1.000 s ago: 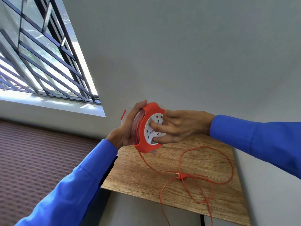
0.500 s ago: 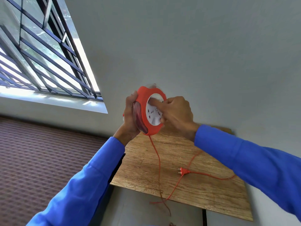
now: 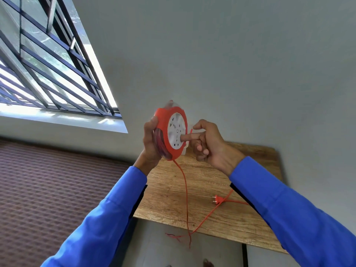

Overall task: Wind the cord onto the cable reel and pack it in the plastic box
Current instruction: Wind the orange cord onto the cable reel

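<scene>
Left hand (image 3: 151, 143) grips the orange cable reel (image 3: 171, 132) by its left rim, fingers curled behind it, thumb on the near edge, reel held upright in the air above the far left corner of the wooden table (image 3: 169, 197). Right hand (image 3: 209, 144) is just right of the reel, index finger straight and pressing into the white socket face, other fingers curled, holding nothing. Orange cord (image 3: 185, 191) hangs from the reel's bottom past the table's near edge, then runs right to the plug (image 3: 217, 199) lying on the tabletop.
</scene>
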